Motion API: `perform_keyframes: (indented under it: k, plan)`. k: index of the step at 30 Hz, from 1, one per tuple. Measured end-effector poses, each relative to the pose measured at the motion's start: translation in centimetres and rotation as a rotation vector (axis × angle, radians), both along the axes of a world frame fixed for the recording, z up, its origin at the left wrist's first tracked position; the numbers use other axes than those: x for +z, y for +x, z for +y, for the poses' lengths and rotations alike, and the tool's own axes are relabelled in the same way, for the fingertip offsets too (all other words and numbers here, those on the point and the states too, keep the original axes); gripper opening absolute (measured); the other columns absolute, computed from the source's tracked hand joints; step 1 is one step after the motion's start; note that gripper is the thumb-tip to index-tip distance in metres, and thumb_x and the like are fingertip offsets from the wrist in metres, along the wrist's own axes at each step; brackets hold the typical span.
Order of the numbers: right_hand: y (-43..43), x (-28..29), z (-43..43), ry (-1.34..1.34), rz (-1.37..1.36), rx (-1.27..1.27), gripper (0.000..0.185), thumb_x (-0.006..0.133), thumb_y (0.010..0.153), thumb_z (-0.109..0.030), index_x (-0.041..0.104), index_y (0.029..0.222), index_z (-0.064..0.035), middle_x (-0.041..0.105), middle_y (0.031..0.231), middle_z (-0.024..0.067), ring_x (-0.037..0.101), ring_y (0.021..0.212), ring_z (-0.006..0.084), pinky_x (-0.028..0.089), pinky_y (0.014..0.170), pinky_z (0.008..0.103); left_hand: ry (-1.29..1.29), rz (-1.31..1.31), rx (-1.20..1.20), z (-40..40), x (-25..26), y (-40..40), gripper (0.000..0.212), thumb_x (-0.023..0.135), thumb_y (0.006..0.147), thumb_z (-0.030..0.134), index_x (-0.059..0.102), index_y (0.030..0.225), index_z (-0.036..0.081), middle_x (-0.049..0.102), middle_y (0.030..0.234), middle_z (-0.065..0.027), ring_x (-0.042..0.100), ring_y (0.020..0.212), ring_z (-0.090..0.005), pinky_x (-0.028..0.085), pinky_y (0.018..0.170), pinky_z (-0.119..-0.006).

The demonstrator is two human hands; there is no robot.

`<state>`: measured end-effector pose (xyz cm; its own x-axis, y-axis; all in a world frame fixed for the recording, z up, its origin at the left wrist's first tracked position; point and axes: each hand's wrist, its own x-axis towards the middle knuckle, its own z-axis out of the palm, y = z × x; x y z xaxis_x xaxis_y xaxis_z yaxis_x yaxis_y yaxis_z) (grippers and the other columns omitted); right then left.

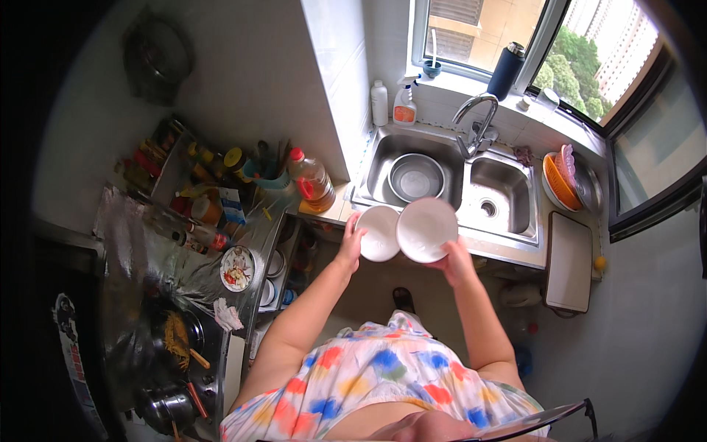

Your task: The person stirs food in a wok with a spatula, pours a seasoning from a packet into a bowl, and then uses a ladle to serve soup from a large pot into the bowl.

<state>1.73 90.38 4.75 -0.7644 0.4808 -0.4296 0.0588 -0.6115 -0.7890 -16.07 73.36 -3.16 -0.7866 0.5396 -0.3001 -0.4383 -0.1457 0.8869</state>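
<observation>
My left hand (350, 246) grips the rim of a smaller white bowl (379, 234). A larger white bowl (426, 230) is held at its lower right rim by my right hand (456, 261). The two bowls are side by side with their rims meeting or overlapping, in front of the sink's near edge. Both look bare inside, apart from small shiny spots. Behind them, a round metal basin (416, 177) sits in the left compartment of the steel double sink (381, 145). The right compartment (491, 185) has a drain at its bottom.
A chrome faucet (479, 119) rises behind the sink. An oil bottle (315, 185) stands left of it; a cutting board (569, 262) leans at the right. A plate of chopped food (237, 269) and a wok with noodles (177, 337) occupy the left counter. An open window (652, 132) juts inward.
</observation>
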Motion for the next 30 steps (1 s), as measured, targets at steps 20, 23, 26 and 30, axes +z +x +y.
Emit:
perform_keyframes:
  k: [20,23,26,30]
  plan:
    - [-9.1,5.5,22.1,1.851,0.220,-0.486,0.062,0.048,0.069,0.016,0.038,0.123,-0.0112,0.040,0.122,0.0182,0.046,0.109,0.0369,0.045,0.088,0.0412,-0.594,1.923,0.083,14.1,13.2,-5.7,0.068,0.070,0.055,0.007,0.049,0.118,0.023,0.039,0.106,-0.0117,0.040,0.101,-0.0303,0.034,0.093,-0.043]
    - [-9.7,4.0,21.7,1.758,0.117,-0.567,0.058,0.043,0.070,0.015,0.039,0.123,-0.0092,0.038,0.122,0.0186,0.045,0.109,0.0354,0.044,0.086,0.0392,-0.640,1.793,0.138,13.7,12.6,-5.5,0.065,0.069,0.057,0.007,0.049,0.117,0.022,0.039,0.106,-0.0124,0.040,0.101,-0.0314,0.035,0.091,-0.043]
    - [-9.8,1.1,19.9,0.808,0.093,-0.453,0.063,0.034,0.063,0.010,0.035,0.124,-0.0062,0.038,0.122,0.0181,0.043,0.110,0.0361,0.044,0.084,0.0440,-0.611,1.318,0.333,12.3,10.3,-5.1,0.057,0.064,0.063,0.003,0.049,0.117,0.017,0.040,0.105,-0.0134,0.041,0.100,-0.0314,0.035,0.090,-0.039]
    - [-7.6,-3.8,15.3,-0.402,0.110,-0.200,0.070,0.035,0.057,0.006,0.028,0.126,-0.0027,0.038,0.123,0.0189,0.043,0.110,0.0392,0.045,0.082,0.0531,0.054,0.089,0.500,6.2,5.6,-4.6,0.044,0.048,0.073,0.007,0.047,0.117,0.004,0.051,0.113,-0.0121,0.050,0.106,-0.0251,0.041,0.091,-0.037]
